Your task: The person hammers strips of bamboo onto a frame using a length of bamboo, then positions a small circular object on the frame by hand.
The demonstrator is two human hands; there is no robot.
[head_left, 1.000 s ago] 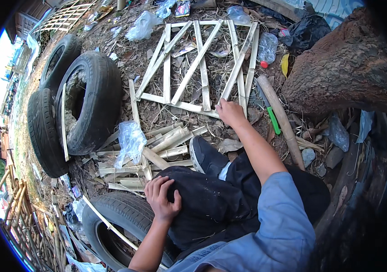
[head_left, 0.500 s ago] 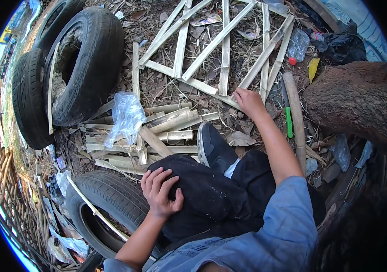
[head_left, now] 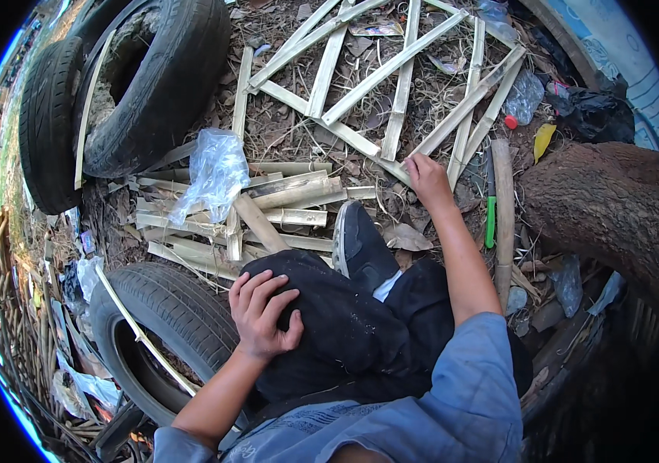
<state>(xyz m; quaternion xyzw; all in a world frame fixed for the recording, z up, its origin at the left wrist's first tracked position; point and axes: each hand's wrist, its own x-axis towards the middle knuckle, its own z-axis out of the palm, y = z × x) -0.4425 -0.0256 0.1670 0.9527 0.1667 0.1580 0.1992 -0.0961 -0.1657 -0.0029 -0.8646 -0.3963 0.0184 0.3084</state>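
Split bamboo strips (head_left: 352, 135) are laid on the ground as a zigzag lattice, with slanted pieces meeting a long lower strip. At that strip's right end, my right hand (head_left: 431, 184) is closed, its fingertips pinching the bamboo where a slanted piece meets it. My left hand (head_left: 261, 312) rests on my dark-trousered knee, fingers spread and holding nothing. Beyond that knee lies a pile of short split bamboo pieces (head_left: 298, 217), partly covered by a crumpled clear plastic bag (head_left: 217, 174). Right of my right hand are a knife with a green handle (head_left: 491, 221) and a bamboo stick (head_left: 503, 208).
Old tyres (head_left: 179, 85) stand at the far left, and another tyre (head_left: 182, 309) lies near my left arm. A thick tree trunk (head_left: 599, 197) bounds the right side. A clear bottle with a red cap (head_left: 525, 96) and a black plastic bag (head_left: 596, 112) lie beyond it.
The whole view has shifted slightly. My right hand stays at the strip's end, and my left hand stays on my knee. Nothing on the ground has visibly been moved.
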